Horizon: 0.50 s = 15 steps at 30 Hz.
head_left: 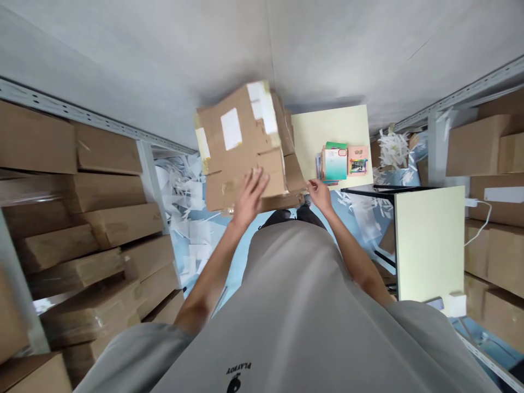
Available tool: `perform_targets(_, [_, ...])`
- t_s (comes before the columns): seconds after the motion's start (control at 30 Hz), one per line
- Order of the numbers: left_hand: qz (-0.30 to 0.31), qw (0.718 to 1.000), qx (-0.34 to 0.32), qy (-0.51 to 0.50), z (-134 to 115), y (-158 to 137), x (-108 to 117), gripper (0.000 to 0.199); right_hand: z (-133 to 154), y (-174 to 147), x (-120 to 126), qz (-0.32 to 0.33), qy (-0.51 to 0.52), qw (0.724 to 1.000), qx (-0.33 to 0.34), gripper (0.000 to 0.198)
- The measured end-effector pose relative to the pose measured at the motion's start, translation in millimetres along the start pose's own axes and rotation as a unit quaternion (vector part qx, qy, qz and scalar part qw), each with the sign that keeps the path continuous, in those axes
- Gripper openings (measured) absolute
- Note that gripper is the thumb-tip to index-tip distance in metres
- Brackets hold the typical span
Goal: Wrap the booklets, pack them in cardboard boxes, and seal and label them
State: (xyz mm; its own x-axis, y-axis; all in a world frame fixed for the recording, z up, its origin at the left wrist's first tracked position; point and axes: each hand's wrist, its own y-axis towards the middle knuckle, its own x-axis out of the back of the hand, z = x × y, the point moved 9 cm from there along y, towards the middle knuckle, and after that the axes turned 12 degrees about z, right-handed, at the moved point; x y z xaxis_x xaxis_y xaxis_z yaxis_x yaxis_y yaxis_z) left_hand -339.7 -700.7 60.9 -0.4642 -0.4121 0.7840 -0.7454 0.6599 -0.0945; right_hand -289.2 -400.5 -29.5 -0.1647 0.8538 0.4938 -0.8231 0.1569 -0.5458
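Observation:
A brown cardboard box (245,128) with white paper labels and tape stands in front of me, its top facing up and slightly turned. My left hand (250,197) lies on the near part of that top, fingers stretched out and pressing flat. At the box's near right corner, my right hand (319,195) has its fingers closed at the edge of a side flap (293,173); the thumb side is partly hidden. Just beyond my right hand, a stack of booklets (334,164) and a pink booklet (358,159) rest on a pale table (329,125).
Shelves full of cardboard boxes (123,221) line the left, with more boxes (470,147) on the right. Shredded paper (180,191) covers parts of the blue floor. A second pale table (429,245) stands at my right, bearing a phone (434,303).

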Motion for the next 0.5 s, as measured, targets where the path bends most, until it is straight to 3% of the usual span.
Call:
perform_targets(0.13, [-0.191, 0.980, 0.013, -0.057, 16.0, -13.3, 105.0, 0.067, 0.7, 33.0, -8.7, 0.002, -0.033, 0.999, -0.019, 0.035])
perform_targets(0.2, [-0.236, 0.968, 0.031, -0.077, 23.3, -18.9, 134.3, 0.061, 1.3, 44.2, -14.1, 0.004, -0.043, 0.999, -0.023, 0.029])
perform_targets(0.3, [-0.235, 0.967, 0.046, -0.086, 24.5, -21.8, 142.9, 0.061, -0.3, 47.0, -15.5, -0.002, -0.048, 0.998, -0.033, 0.027])
perform_targets(0.43, [-0.233, 0.967, 0.054, -0.085, 20.8, -26.8, 126.9, 0.063, 22.6, 33.4, -15.2, -0.033, -0.100, 0.994, 0.034, 0.032])
perform_targets(0.5, [-0.227, 0.967, 0.079, -0.089, 24.4, -29.2, 117.5, 0.063, 39.1, 30.6, -30.1, 0.001, -0.111, 0.992, 0.059, 0.031])
